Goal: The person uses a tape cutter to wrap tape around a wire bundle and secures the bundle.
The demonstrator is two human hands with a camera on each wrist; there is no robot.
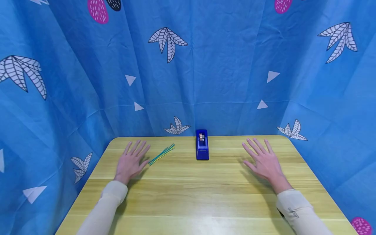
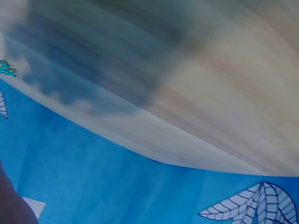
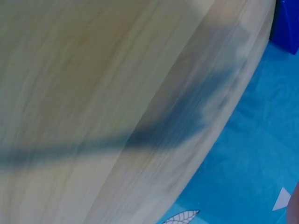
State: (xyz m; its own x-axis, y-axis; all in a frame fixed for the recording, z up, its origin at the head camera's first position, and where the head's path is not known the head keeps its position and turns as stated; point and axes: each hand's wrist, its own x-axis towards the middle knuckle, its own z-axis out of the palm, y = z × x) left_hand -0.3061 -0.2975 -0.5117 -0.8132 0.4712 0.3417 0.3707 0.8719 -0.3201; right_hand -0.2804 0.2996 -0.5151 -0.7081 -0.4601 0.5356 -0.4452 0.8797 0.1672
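My left hand [image 1: 131, 163] is palm down over the left part of the table with its fingers spread, holding nothing. Just right of its thumb lies a small bundle of thin green and yellow strips [image 1: 161, 154], whose ends [image 2: 7, 68] peek in at the left edge of the left wrist view. On the right side, my right hand [image 1: 264, 162] also has its fingers spread, and it holds nothing. Between the hands, near the back edge, stands a blue tape dispenser [image 1: 202, 150] with a small roll in it. Part of that dispenser [image 3: 286, 25] shows in the right wrist view.
The wooden table [image 1: 188, 199] has rounded back corners. A blue curtain [image 1: 223, 65] with printed leaves and triangles hangs close along its back and both sides. Shadows of the hands fall on the tabletop.
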